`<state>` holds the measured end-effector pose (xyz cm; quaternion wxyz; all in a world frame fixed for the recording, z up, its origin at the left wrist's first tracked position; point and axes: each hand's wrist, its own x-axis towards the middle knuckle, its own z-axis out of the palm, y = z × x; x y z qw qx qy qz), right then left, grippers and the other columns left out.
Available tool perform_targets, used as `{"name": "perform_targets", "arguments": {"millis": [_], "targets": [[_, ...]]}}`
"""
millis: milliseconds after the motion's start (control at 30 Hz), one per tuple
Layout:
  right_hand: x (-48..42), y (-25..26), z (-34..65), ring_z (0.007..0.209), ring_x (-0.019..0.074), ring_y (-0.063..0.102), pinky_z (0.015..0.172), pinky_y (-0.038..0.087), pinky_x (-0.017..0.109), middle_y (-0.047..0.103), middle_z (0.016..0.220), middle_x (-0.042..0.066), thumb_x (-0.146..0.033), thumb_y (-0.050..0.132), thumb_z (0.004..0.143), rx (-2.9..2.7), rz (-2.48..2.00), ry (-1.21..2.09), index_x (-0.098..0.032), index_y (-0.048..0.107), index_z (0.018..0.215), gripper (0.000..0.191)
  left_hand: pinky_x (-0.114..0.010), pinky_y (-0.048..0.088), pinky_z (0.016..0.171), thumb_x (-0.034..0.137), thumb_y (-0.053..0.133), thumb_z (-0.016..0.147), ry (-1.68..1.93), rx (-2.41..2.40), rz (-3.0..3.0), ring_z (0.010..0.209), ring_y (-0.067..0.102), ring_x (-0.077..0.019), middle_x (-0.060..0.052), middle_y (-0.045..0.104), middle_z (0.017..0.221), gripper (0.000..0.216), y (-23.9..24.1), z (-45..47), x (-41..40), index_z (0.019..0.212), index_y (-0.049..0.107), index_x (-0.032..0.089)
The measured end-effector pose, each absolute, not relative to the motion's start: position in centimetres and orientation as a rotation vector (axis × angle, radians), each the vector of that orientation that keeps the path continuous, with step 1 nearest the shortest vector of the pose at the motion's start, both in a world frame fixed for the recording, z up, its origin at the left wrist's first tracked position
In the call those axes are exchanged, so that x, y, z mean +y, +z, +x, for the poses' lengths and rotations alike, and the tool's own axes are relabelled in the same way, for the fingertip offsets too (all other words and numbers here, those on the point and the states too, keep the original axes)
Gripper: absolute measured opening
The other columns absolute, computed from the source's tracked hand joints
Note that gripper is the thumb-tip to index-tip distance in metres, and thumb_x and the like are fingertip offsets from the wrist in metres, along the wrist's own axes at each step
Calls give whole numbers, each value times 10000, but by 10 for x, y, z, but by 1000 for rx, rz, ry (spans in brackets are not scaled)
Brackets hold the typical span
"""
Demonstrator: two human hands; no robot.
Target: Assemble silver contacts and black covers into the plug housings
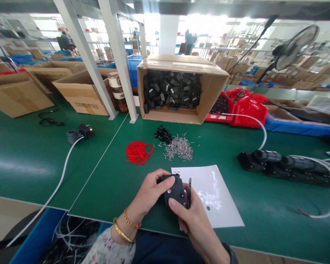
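Note:
Both of my hands hold a black plastic housing (177, 189) close to the table's front edge. My left hand (151, 189) grips its left side, thumb across the top. My right hand (192, 216) presses a thumb on its lower face, and a thin dark piece (189, 192) stands up between the fingers of this hand; its kind I cannot make out. Under and right of the hands lies a white sheet (220, 198) with a few tiny metal pieces (176, 171) at its top left corner. Beyond are a pile of screws (179, 147), small black parts (163, 134) and a red cord bundle (139, 152).
A tipped cardboard box (213, 90) full of black housings (172, 90) faces me. Red bins (247, 108) stand right of it. Black socket units (287, 167) with white cable lie at the right, a plug (81, 134) with cable at the left. White posts (118, 55) rise at the back.

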<state>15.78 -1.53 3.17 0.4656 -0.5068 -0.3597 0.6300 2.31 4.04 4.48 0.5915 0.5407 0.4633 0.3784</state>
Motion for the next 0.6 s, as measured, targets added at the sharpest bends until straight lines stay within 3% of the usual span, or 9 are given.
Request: {"name": "perform_targets", "arguments": {"millis": [233,467,600], "targets": [[-16,25,160,333,-14,273,282,228,127,470,682,-71,-542,731,701,-917,-1302,1595,-171,457,1059,584,-263,404,647,474,593,778,925,1157,1286,703,524,-166,-27,604,730,336,40,25,38,798,666,147],[-16,23,159,360,6,177,298,186,119,306,550,-129,-539,746,689,-717,-1219,1707,-177,465,1048,582,-286,430,680,469,499,830,961,1192,1362,760,545,-196,-45,605,755,351,36,34,37,813,647,151],[-5,37,193,362,3,111,312,144,119,304,525,-127,-519,750,690,-656,-1065,1927,-195,517,950,476,-303,459,787,373,625,750,870,1151,1520,901,573,-215,-59,636,1025,404,45,15,22,1116,580,208]]}}
